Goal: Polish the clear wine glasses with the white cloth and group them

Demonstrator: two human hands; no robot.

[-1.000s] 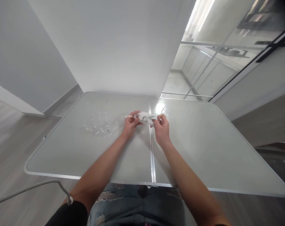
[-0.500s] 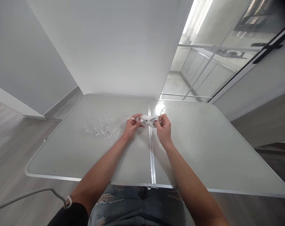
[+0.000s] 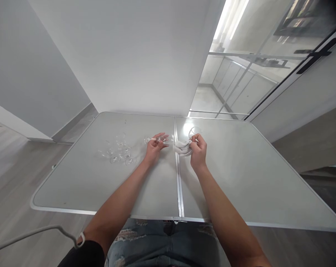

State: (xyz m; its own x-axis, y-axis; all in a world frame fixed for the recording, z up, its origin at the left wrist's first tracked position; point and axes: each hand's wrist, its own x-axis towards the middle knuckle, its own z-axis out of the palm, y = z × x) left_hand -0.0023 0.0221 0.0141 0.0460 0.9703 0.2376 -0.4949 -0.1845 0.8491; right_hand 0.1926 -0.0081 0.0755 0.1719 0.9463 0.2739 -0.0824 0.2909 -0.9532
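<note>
My left hand (image 3: 155,147) is closed around a clear stemmed glass (image 3: 169,139), held sideways over the table's middle. The foot of this glass points left and its bowl points right. In my right hand (image 3: 199,149) is a bunched white cloth (image 3: 182,148), gripped between thumb and fingers just right of the bowl's rim. Whether the cloth still touches the rim is hard to see. Behind my right hand another clear glass (image 3: 195,131) stands on the table, partly hidden by the hand.
Several clear stemmed glasses (image 3: 120,151) are grouped on the left half of the pale folding table (image 3: 253,170). A metal seam (image 3: 179,185) crosses the table's middle. A white wall rises behind it, with a glazed door at right. A grey cable (image 3: 31,231) hangs at lower left.
The cloth has come out of the glass's bowl as my right hand moved right. The bowl now shows clear. My left hand keeps its hold, barely shifted.
</note>
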